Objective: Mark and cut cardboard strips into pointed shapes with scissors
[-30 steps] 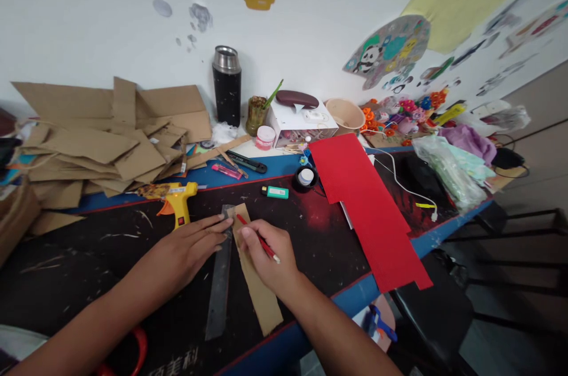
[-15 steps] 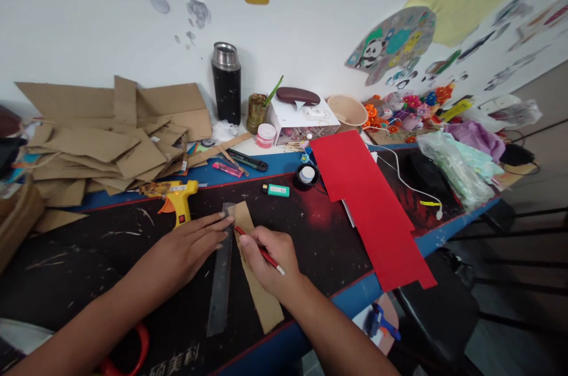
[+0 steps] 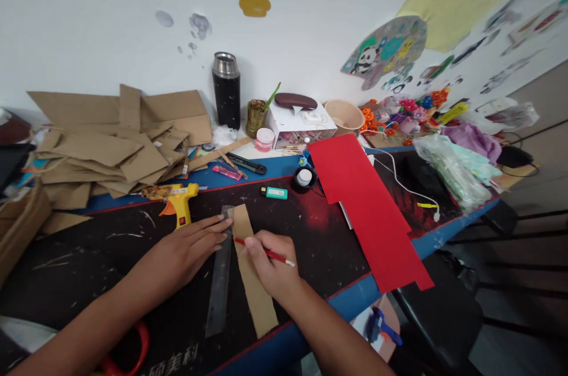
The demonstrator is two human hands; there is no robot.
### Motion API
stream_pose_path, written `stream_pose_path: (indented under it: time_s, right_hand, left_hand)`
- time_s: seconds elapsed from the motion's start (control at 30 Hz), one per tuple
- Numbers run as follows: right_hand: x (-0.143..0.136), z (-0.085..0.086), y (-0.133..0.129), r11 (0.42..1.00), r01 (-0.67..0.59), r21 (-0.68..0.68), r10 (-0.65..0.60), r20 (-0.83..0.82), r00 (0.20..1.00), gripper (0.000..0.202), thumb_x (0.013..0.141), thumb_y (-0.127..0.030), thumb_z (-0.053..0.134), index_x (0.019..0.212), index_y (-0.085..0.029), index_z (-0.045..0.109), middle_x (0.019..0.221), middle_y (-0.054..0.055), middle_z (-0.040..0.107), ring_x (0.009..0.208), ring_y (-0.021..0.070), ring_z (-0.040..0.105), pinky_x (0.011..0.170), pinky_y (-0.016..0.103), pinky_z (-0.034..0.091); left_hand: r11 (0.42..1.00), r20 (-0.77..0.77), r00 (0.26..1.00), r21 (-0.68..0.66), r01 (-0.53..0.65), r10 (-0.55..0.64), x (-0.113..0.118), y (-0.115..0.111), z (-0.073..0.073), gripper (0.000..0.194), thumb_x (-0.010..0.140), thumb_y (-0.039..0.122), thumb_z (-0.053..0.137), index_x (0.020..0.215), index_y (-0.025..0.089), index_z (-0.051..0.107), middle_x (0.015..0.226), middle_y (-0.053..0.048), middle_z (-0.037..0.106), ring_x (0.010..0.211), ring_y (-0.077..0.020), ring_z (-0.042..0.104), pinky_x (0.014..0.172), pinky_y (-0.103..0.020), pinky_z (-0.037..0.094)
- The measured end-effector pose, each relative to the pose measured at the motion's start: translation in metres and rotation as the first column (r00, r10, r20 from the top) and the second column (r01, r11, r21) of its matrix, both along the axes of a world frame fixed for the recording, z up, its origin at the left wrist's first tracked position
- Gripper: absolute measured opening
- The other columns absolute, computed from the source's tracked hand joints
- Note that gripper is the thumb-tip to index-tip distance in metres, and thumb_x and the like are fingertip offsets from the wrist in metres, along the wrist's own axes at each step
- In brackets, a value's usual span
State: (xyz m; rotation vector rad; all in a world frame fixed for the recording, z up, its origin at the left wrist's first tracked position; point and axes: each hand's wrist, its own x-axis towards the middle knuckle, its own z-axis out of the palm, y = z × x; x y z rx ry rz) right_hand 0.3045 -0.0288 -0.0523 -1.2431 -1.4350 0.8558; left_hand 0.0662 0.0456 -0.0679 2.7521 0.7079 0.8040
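My right hand [image 3: 273,260] grips a red pencil [image 3: 278,256] with a white end, its tip on a narrow cardboard strip [image 3: 261,311]. Beside the strip's left edge lies a clear plastic ruler [image 3: 217,299]. My left hand [image 3: 189,251] rests flat over the ruler's upper part, fingers stretched out and fingertips close to the strip. A yellow glue gun [image 3: 181,204] lies just beyond my left hand. Farther off, above my right hand, is a green lighter-like item [image 3: 274,192].
Cardboard scraps [image 3: 102,151] pile up at the back left. A black flask [image 3: 226,92] stands against the wall. To the right, a red cut-out sheet [image 3: 373,210] overhangs the table edge. Red scissor handles [image 3: 139,352] show below my left forearm. A utility knife [image 3: 246,163] lies behind.
The pencil has tilted flatter and its tip has moved slightly down the strip, towards me. My left hand stays on the ruler. The whole view has shifted a little.
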Motion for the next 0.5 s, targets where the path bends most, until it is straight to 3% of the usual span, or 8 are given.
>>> stream_pose_path:
  time_s: [0.13,0.23,0.37,0.5]
  right_hand:
    - [0.0,-0.006,0.0,0.993,0.05,-0.105,-0.061,-0.106,0.992,0.056,0.113,-0.06,0.057,0.078,-0.021,0.075,0.051,-0.004,0.052,0.045,0.012,0.049,0.05,0.025,0.04]
    - [0.0,-0.009,0.0,0.99,0.038,-0.139,-0.06,-0.16,0.985,0.052,0.111,-0.06,0.06,0.08,-0.02,0.073,0.053,-0.005,0.054,0.045,0.0111,0.048,0.049,0.024,0.04]
    - [0.007,-0.003,-0.005,0.992,0.034,-0.124,-0.054,-0.161,0.986,0.049,0.113,-0.057,0.059,0.084,-0.02,0.073,0.06,-0.003,0.061,0.053,0.0127,0.057,0.057,0.024,0.047]
    - [0.021,0.009,-0.018,0.996,0.005,-0.094,-0.005,-0.002,1.0,0.04,0.113,-0.05,0.058,0.095,-0.02,0.077,0.073,0.002,0.074,0.067,0.0166,0.071,0.068,0.026,0.055]
  left_hand:
    - [0.998,0.074,0.996,-0.021,-0.052,0.053,-0.005,0.002,0.004,0.021,0.113,0.025,0.056,0.12,0.023,0.076,0.138,-0.007,0.082,0.129,-0.0231,0.078,0.11,-0.036,0.064]
    - [0.992,0.118,0.985,-0.054,-0.117,0.123,-0.01,0.003,0.008,0.018,0.112,0.03,0.059,0.119,0.024,0.075,0.136,-0.007,0.083,0.127,-0.0237,0.079,0.111,-0.036,0.064]
    - [0.987,0.119,0.981,-0.07,-0.144,0.152,-0.012,0.002,0.016,0.017,0.112,0.033,0.06,0.117,0.027,0.074,0.136,-0.005,0.083,0.125,-0.0247,0.08,0.11,-0.039,0.065]
    - [0.985,0.096,0.982,-0.084,-0.154,0.162,-0.011,-0.003,0.026,0.018,0.112,0.036,0.06,0.119,0.028,0.075,0.136,-0.004,0.083,0.123,-0.0251,0.081,0.109,-0.039,0.066]
